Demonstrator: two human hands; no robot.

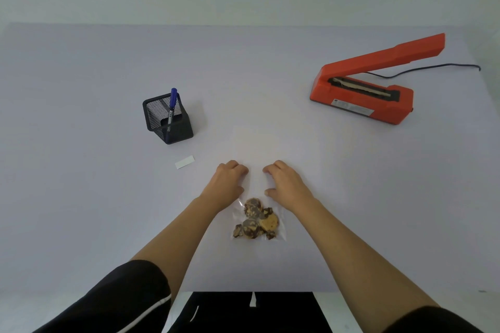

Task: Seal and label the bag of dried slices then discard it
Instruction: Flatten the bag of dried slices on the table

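A clear plastic bag [280,230] lies flat on the white table in front of me, with brown and yellow dried slices [255,220] bunched at its near end. Its empty upper part runs away from me between my hands. My left hand [230,184] and my right hand [286,184] rest on that upper part side by side, fingers curled down and thumbs tucked in, pinching the film. A small white label [184,162] lies to the left of my left hand. An orange heat sealer [362,94] stands at the far right with its arm raised.
A black mesh pen holder [169,121] with a blue marker [172,104] stands at the left, beyond the label. The sealer's dark cord [433,66] trails off to the right. The table's near edge [108,292] is just below my forearms.
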